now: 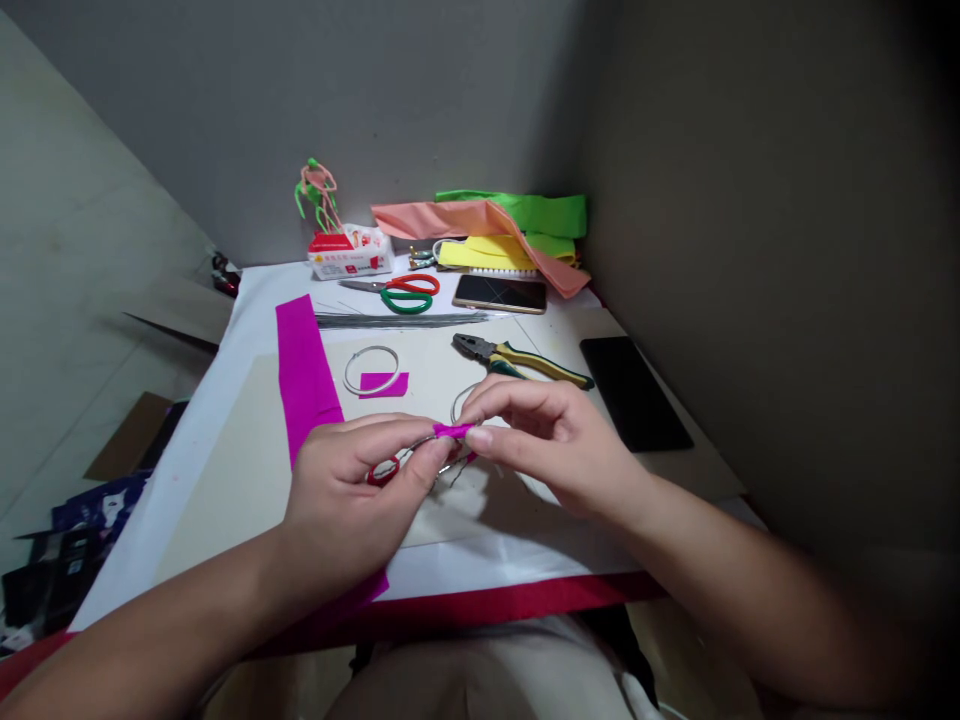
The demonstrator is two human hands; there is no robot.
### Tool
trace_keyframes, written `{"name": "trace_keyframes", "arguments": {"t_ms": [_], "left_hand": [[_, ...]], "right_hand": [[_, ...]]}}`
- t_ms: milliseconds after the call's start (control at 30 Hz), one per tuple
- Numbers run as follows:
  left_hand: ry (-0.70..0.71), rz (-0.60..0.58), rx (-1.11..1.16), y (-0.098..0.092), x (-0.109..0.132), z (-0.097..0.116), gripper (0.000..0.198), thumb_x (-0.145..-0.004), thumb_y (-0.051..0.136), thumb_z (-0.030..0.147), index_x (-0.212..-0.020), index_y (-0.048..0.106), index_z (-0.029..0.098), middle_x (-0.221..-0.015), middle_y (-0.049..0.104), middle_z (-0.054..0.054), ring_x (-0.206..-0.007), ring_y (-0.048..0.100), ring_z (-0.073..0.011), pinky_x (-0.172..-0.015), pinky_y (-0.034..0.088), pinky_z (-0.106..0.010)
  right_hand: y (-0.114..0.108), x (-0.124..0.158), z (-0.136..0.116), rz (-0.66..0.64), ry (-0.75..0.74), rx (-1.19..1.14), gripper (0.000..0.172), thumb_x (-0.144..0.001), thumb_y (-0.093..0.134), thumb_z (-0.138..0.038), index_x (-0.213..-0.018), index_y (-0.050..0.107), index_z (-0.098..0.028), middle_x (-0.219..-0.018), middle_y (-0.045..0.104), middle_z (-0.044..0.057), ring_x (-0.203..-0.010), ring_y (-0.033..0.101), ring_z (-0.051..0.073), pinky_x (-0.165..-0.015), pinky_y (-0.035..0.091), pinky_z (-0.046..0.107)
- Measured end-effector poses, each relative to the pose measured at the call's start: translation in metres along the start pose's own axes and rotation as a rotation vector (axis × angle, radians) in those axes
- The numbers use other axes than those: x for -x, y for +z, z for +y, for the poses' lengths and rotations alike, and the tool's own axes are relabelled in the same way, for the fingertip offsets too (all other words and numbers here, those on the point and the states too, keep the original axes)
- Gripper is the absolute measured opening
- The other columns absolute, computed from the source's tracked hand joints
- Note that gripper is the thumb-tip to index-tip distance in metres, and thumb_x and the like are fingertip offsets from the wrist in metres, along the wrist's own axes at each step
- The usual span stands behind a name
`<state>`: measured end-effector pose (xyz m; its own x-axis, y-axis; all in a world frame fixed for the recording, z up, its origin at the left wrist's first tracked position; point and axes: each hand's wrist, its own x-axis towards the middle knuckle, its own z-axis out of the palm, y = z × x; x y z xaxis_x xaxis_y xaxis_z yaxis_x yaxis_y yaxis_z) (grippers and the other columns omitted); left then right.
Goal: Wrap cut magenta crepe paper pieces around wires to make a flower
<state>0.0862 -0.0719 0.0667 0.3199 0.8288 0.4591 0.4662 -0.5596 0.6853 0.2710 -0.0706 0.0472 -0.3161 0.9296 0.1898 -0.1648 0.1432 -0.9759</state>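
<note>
My left hand (360,480) and my right hand (540,435) meet over the middle of the table. Between their fingertips is a thin wire ring with magenta paper (454,431) around part of it. My left thumb and fingers pinch it from the left, and my right thumb and forefinger pinch the paper's right end. A red ring-shaped piece (382,471) shows beside my left fingers. Behind my hands a silver wire ring (347,372) lies partly over a small magenta piece (394,384). Part of another wire loop shows behind my right fingers.
A magenta strip (304,370) lies at the left. Pliers (525,360), scissors (405,292), thin wires (397,321), a phone (500,293) and a black slab (635,393) lie beyond my hands. Farther back are a tissue pack (351,258) and coloured paper (480,222) by the wall.
</note>
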Motion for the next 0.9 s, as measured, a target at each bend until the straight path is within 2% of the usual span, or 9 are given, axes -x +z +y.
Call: {"name": "trace_keyframes", "arguments": {"t_ms": [200,300,467,567,700,800,900], "left_hand": [[-0.144,-0.061,0.107,0.0019,0.0004,-0.0049,0.011,-0.080,0.065,0.018,-0.079,0.075,0.021,-0.072,0.077,0.001,-0.060,0.070,-0.0159,-0.048,0.054,-0.021],[-0.138,-0.062,0.100,0.0029,-0.0008,-0.0054,0.012,-0.081,0.063,0.017,-0.079,0.075,0.021,-0.073,0.077,0.001,-0.062,0.071,-0.0158,-0.049,0.055,-0.021],[-0.129,-0.097,0.017,0.0022,-0.0029,-0.0035,0.012,-0.081,0.064,0.018,-0.079,0.076,0.019,-0.074,0.077,0.000,-0.063,0.070,-0.0140,-0.054,0.054,-0.019],[-0.089,-0.082,-0.009,0.0002,-0.0030,-0.0047,0.013,-0.082,0.064,0.019,-0.082,0.077,0.019,-0.076,0.078,-0.001,-0.066,0.071,-0.0145,-0.061,0.056,-0.020],[-0.109,-0.062,-0.015,-0.0018,-0.0036,-0.0074,0.012,-0.081,0.065,0.021,-0.080,0.076,0.021,-0.076,0.078,0.000,-0.067,0.072,-0.0167,-0.061,0.057,-0.022],[-0.183,-0.081,0.041,-0.0016,-0.0052,-0.0082,0.009,-0.079,0.068,0.023,-0.077,0.076,0.021,-0.075,0.078,0.000,-0.067,0.072,-0.0168,-0.059,0.057,-0.021],[-0.244,-0.102,0.102,-0.0015,-0.0064,-0.0083,0.009,-0.077,0.069,0.023,-0.082,0.077,0.020,-0.079,0.079,0.000,-0.070,0.073,-0.0167,-0.060,0.058,-0.019]], "right_hand": [[0.0049,-0.0014,0.0042,0.101,-0.048,0.037,0.003,-0.078,0.070,-0.014,-0.078,0.070,-0.017,-0.076,0.066,0.000,-0.076,0.062,0.013,-0.076,0.049,0.028],[0.0064,-0.0023,0.0066,0.108,-0.003,-0.037,0.004,-0.077,0.071,-0.014,-0.078,0.068,-0.017,-0.075,0.066,0.000,-0.074,0.062,0.012,-0.074,0.050,0.027],[0.0056,-0.0033,0.0076,0.100,0.068,-0.130,0.010,-0.077,0.073,-0.023,-0.080,0.066,-0.016,-0.074,0.065,-0.001,-0.070,0.061,0.012,-0.070,0.050,0.025],[0.0047,-0.0031,0.0054,0.091,0.042,-0.001,0.014,-0.075,0.076,-0.022,-0.083,0.066,-0.016,-0.079,0.065,0.000,-0.075,0.061,0.012,-0.072,0.050,0.025],[0.0038,-0.0024,0.0035,0.082,-0.049,0.230,0.007,-0.077,0.073,-0.018,-0.077,0.068,-0.014,-0.078,0.069,0.003,-0.076,0.063,0.015,-0.075,0.049,0.028],[0.0032,-0.0020,0.0048,0.118,-0.127,0.254,0.005,-0.078,0.072,-0.017,-0.075,0.070,-0.014,-0.077,0.070,0.005,-0.075,0.064,0.016,-0.075,0.049,0.031],[0.0030,-0.0018,0.0075,0.153,-0.128,0.181,0.006,-0.077,0.074,-0.018,-0.077,0.070,-0.014,-0.079,0.070,0.005,-0.078,0.064,0.016,-0.076,0.049,0.031]]}}
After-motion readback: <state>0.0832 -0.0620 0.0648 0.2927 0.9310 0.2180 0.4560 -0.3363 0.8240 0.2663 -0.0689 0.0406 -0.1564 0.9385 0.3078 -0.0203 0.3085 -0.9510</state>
